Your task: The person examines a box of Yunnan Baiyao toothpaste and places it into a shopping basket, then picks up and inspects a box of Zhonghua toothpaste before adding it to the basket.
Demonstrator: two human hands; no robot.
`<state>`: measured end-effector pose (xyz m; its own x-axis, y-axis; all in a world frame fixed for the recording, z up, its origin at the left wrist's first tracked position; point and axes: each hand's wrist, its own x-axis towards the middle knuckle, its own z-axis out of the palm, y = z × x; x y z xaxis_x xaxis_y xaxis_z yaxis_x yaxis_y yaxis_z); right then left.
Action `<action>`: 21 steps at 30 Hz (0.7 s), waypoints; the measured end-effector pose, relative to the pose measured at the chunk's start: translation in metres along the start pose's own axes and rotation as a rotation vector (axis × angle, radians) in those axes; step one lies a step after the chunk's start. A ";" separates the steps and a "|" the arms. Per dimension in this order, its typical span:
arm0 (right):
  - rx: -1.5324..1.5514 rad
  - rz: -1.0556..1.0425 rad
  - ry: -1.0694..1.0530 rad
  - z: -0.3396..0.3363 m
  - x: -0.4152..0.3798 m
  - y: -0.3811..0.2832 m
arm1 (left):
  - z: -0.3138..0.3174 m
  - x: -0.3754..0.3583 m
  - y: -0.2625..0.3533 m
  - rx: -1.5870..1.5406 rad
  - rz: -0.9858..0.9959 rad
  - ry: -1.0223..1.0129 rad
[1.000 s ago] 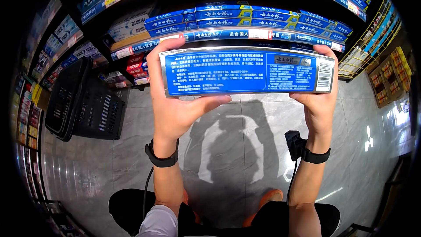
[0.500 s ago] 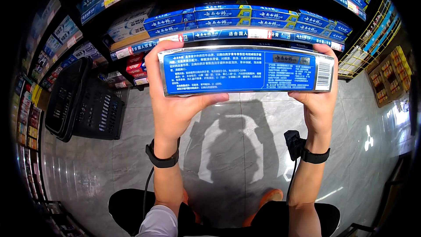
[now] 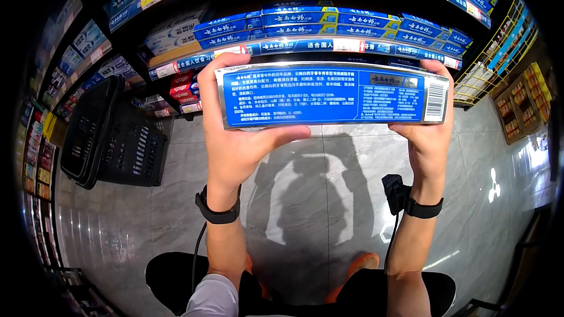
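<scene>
With the middle of the view as the clock's hub, a glossy grey tiled floor [image 3: 167, 217] spreads from 8 round to 4 o'clock. A dark shelf unit [image 3: 294, 45] spans the top from 11 to 1 o'clock; its lower visible tier carries blue stacked cartons [image 3: 299, 29] side by side, with white-and-blue packs [image 3: 173, 38] at their left end. At 9 o'clock a black slotted basket [image 3: 135, 147] stands on the floor. A yellow wire rack [image 3: 509, 54] leans at 2 o'clock, and just beyond it, near 3 o'clock, sits a cardboard tray [image 3: 519, 137] of small packets.

Just above the hub, towards 1 o'clock, a long blue box [image 3: 311, 100] with silver edges is held up lengthwise, its printed face turned to the wearer. The left hand [image 3: 229, 149] is partly spread and grips the box's 9 o'clock end, a fingertip over the top edge and the thumb along the underside. The right hand [image 3: 426, 147] clasps the 3 o'clock end likewise, thumb beneath, fingers mostly hidden behind. Each wrist wears a black strap [image 3: 218, 206]; the right one also bears a small black device [image 3: 393, 192]. A barcode [image 3: 433, 101] marks the box's right end.
</scene>
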<state>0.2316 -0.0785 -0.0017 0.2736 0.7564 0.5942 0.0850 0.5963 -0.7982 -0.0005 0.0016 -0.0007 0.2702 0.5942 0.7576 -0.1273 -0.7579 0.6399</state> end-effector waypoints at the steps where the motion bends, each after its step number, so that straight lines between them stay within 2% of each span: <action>1: 0.008 0.003 0.000 0.000 0.000 0.000 | 0.001 -0.001 0.001 -0.044 -0.038 0.009; 11: -0.031 0.009 0.011 0.001 0.000 -0.001 | 0.003 -0.002 0.001 -0.144 -0.118 0.053; 18: -0.029 -0.004 0.008 -0.002 0.000 0.000 | 0.000 -0.001 0.001 -0.130 -0.044 -0.023; 21: -0.036 -0.014 0.003 -0.003 0.001 0.000 | 0.001 -0.001 0.002 -0.195 -0.123 -0.014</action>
<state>0.2343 -0.0786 -0.0020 0.2749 0.7470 0.6053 0.1233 0.5970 -0.7927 -0.0002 -0.0011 -0.0001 0.3084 0.6741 0.6712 -0.2743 -0.6127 0.7412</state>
